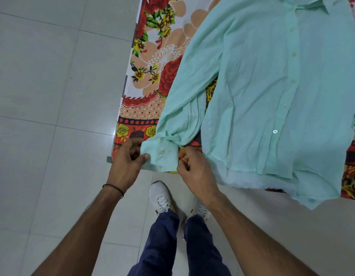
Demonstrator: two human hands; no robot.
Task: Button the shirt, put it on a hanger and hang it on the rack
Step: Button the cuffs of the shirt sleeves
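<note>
The floral bedsheet point(152, 56) gives a flat base for the mint shirt point(272, 86), which is spread front-up from twelve to four o'clock so its placket lies straight. Its sleeve point(184, 108) trails toward six o'clock, putting the cuff point(152, 162) within reach. The left hand point(129, 158) pinches the cuff's nine-o'clock edge. The right hand point(192, 166), fingers curled, seems to pinch the three-o'clock edge, keeping the cloth taut around the cuff button point(162, 152).

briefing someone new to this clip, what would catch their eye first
The mint-green shirt fills the upper right, spread flat on a loud red-and-orange floral sheet. At the sheet's near edge, the left hand and right hand pinch opposite ends of the sleeve cuff. Just below them, white sneakers stand on pale floor tiles.
</note>
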